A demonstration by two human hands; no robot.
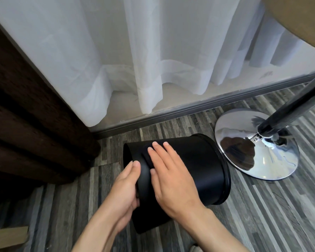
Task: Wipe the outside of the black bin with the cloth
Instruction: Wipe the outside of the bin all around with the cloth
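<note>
Matt black bin (pixel 198 166), mirror-glossy chrome base (pixel 273 160), sheer curtain (pixel 135 51)

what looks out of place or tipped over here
Only the black bin: it lies on its side on the floor, held by the left hand while the right hand presses a dark cloth on it. Nothing spilled.

I see the bin (pixel 198 166) on its side on the floor (pixel 262 206), mouth to the right. My left hand (pixel 125 184) grips its left end; my right hand (pixel 171 179) lies flat on top, over the cloth (pixel 145 153). The stand base (pixel 256 144) sits just right of it, the curtain (pixel 116 51) behind.
</note>
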